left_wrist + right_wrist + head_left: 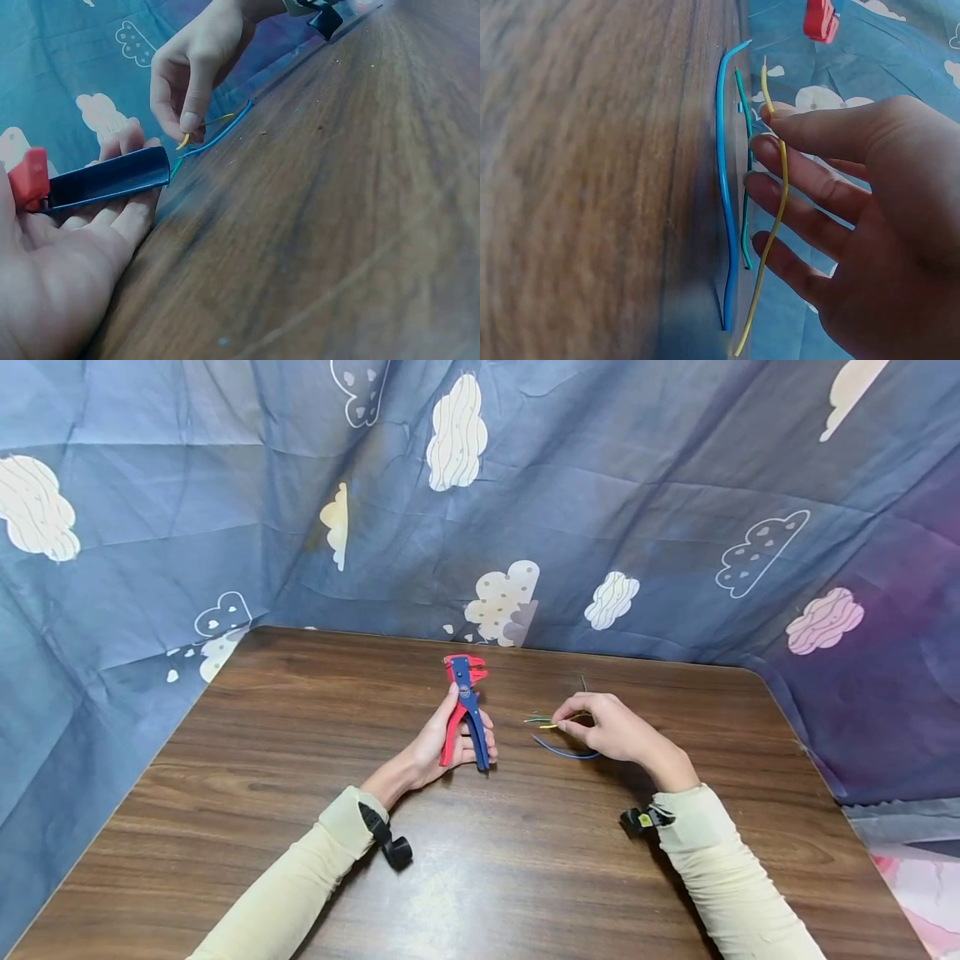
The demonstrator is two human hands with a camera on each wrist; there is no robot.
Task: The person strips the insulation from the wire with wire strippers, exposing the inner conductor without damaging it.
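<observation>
My left hand holds a red and blue wire stripper, thumb along its side and fingers beneath the handles; its jaws point away from me. To the right, my right hand pinches a yellow wire between thumb and fingertips near one end. That end shows a short bare tip in the right wrist view. Beside this hand a blue wire lies on the table, slightly bent. A shorter green wire lies close to it. The stripper's blue handle crosses my left fingers in the left wrist view.
The brown wooden table runs back to a blue cloth with cloud prints. Small scraps lie scattered on the tabletop. A thin dark strand shows just beyond my right hand.
</observation>
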